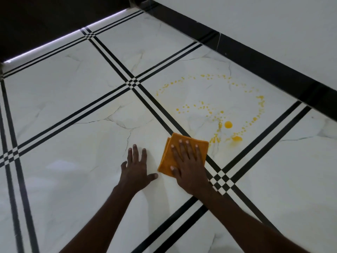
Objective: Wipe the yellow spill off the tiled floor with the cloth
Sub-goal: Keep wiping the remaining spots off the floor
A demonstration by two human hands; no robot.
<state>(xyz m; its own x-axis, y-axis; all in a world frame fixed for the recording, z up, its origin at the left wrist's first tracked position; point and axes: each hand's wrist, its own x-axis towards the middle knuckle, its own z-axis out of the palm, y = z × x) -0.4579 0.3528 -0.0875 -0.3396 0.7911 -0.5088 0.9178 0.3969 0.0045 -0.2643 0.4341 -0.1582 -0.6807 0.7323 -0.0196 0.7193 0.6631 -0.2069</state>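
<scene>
Right hand [189,161] lay flat, fingers spread, pinning the folded cloth [168,152] for the push to the spill [228,124] at 1 o'clock; left hand [136,167], splayed empty on the floor [73,143], propped the body.

Two bare forearms in view, no sleeves visible up to lower frame edge. No watch, bracelet or ring seen on either wrist or finger. Left hand [135,170]: five fingers, short nails, thumb on inner side. Right hand [187,165]: five fingers, short pale nails visible on four fingertips [180,141] and on thumb. No gloves. No markings or cables visible on either arm.
</scene>
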